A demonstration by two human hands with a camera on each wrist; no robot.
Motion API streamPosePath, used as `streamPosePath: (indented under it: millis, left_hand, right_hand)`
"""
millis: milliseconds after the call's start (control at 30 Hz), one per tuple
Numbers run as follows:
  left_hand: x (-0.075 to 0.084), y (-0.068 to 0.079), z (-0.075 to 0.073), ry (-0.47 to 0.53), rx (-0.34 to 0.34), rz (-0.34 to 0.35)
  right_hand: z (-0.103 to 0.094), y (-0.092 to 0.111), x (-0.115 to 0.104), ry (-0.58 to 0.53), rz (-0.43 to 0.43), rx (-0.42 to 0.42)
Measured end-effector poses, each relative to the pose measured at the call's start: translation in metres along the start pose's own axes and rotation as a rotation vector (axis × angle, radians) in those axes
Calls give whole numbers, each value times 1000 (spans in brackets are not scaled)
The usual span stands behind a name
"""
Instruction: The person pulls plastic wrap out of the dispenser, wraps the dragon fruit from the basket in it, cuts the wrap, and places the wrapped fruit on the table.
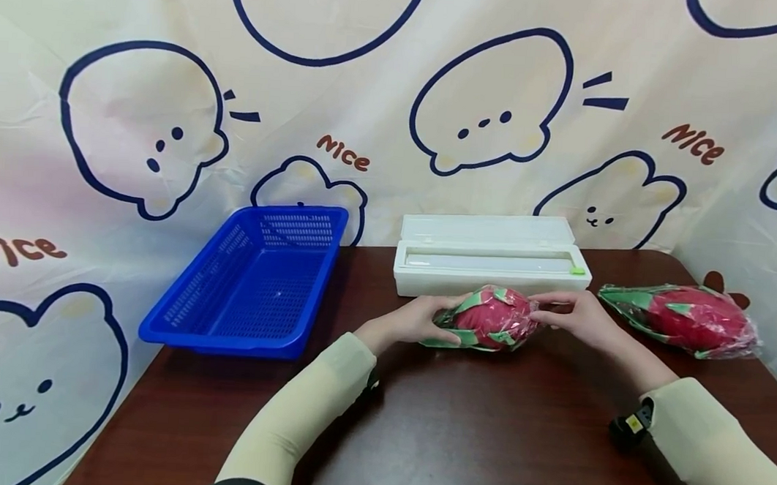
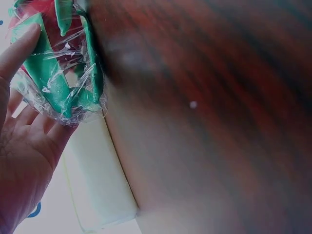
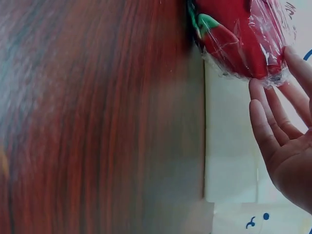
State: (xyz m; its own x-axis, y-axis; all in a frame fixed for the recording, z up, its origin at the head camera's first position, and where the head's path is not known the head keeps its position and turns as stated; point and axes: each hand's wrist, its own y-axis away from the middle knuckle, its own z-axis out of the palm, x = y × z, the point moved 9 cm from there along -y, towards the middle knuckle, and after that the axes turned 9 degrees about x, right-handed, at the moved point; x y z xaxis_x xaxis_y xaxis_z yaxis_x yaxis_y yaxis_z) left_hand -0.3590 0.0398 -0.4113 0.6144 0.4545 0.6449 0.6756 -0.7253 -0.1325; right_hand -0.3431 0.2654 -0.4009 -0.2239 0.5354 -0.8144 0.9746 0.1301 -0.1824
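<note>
A red dragon fruit (image 1: 495,318) with green scales, wrapped in clear cling film, is between both hands in front of the white box. My left hand (image 1: 417,319) grips its left end; in the left wrist view the thumb lies on a green scale (image 2: 46,73) and the fingers pass behind the film-covered end. My right hand (image 1: 582,320) pinches the right end, where film bunches; in the right wrist view the thumb and fingertips meet the wrapped red tip (image 3: 263,63). Another film-wrapped dragon fruit (image 1: 694,321) lies to the right, apart from the hands.
Behind the held fruit stands a long white cling film box (image 1: 478,285) with its lid raised and a small green tab (image 1: 577,271) at its right. A blue perforated basket (image 1: 254,294) sits at the left of the brown table (image 1: 484,438). A printed curtain (image 1: 382,110) hangs behind.
</note>
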Motion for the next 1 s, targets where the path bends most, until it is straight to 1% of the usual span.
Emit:
streamPosePath:
  millis: [200,333,500,567,700,833,1000]
  left_hand:
    - [-1,-1,-2,-4,5,-8]
    - [-3,-1,-2,7,9,-12]
    - [-3,0,0,25,5,-12]
    - [-4,-1,0,22,5,-17]
    - [-6,-2,0,19,3,-29]
    - [-8,-3,0,33,-2,-25]
    - [-9,-5,0,71,-15,-26]
  right_hand:
    - [0,-4,3,-41,-2,18]
    - [-1,-3,5,-34,8,10]
    - [-5,3,10,-37,49,-15]
    - [-7,5,11,-34,53,-21]
    - [-10,6,10,-2,30,-26]
    - [-11,3,10,12,21,-5]
    - [-13,0,13,10,38,36]
